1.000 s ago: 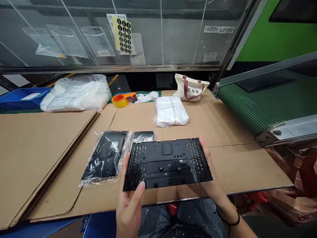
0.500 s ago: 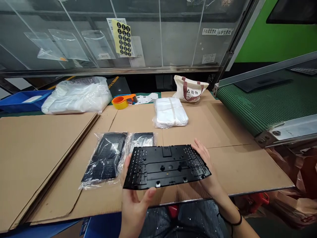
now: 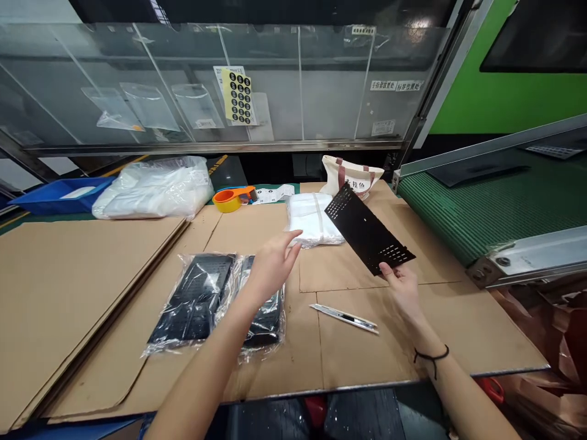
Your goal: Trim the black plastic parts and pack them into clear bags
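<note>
Swung up off the left hand, the black panel (image 3: 367, 229) now tilts, pinched at its lower corner by the right grip (image 3: 401, 287); the left grip (image 3: 274, 263) hangs open. So thin a hold could let it drop near the utility knife (image 3: 343, 318).

The black panel (image 3: 369, 229) shows slotted rows, the conveyor belt (image 3: 486, 205) fine green stripes, the yellow sheet (image 3: 237, 96) black circles.

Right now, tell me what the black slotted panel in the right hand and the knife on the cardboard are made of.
The black panel in the right hand looks like moulded plastic: an even, faintly glossy surface with crisp slots, though painted thin metal can't be ruled out. The knife looks metal, with a bright silvery sheen; its darker middle strip is unclear.
</note>
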Demonstrator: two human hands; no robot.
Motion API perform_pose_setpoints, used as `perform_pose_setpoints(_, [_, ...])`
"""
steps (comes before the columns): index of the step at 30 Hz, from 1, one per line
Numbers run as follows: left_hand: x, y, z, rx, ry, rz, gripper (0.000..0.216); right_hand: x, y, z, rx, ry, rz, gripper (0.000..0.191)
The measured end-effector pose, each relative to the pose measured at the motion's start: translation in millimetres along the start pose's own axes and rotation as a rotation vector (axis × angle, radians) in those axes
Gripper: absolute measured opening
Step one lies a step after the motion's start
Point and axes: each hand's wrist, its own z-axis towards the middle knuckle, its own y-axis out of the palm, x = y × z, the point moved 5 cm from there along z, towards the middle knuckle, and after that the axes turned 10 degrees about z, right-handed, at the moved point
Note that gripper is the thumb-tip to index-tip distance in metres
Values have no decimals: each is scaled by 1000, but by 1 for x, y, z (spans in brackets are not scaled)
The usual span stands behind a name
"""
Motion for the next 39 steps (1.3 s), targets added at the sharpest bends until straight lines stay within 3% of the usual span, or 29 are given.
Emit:
perform_pose_setpoints(3, [-9, 40, 35, -62, 112, 126, 27, 22, -4, 12, 88, 5, 56, 52])
perform_pose_setpoints(6, [-15, 74, 55, -128, 238, 253, 15, 39, -7, 11, 129, 24, 107, 54])
perform_pose_setpoints(10, [-25, 96, 62, -176, 344, 435, 6, 50, -9, 6, 134, 71, 180, 49])
perform_pose_setpoints(18, [-42, 104, 74, -220, 398, 621, 9, 56, -4, 1, 139, 176, 311, 45])
perform_pose_setpoints(28, [-35, 105, 72, -276, 436, 576, 7, 52, -4, -2, 149, 207, 376, 42])
perform_pose_setpoints(39, [-54, 106, 104, -318, 84, 338, 20, 38, 13, -4, 108, 321, 487, 52])
